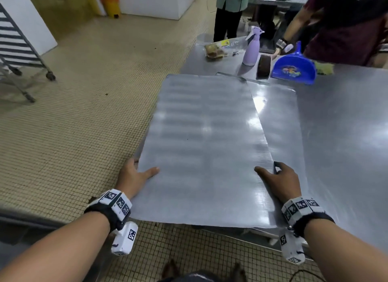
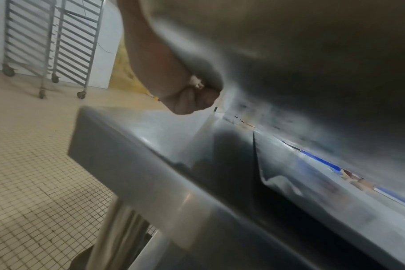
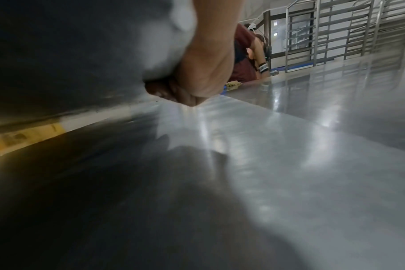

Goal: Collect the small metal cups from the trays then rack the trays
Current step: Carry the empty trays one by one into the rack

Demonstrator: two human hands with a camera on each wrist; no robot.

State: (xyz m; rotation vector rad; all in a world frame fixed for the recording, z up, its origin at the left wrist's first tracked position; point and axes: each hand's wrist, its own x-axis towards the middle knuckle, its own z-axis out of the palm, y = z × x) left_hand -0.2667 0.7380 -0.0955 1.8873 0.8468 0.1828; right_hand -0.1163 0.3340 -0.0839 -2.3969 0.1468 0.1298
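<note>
A large flat metal tray (image 1: 205,147) is lifted off the steel table (image 1: 346,124), hanging partly over its near left corner. My left hand (image 1: 134,174) grips the tray's left edge near the front, thumb on top and fingers curled beneath (image 2: 192,98). My right hand (image 1: 279,176) grips the right edge the same way, fingers curled under the tray (image 3: 185,93). A second tray (image 1: 279,117) lies on the table, partly beneath the lifted one. No metal cups are in view.
A wheeled tray rack (image 1: 19,50) stands on the tiled floor at far left. At the table's far end are a purple spray bottle (image 1: 252,48), a blue dustpan (image 1: 294,67), a dark block and a plastic bag. Two people stand beyond the table.
</note>
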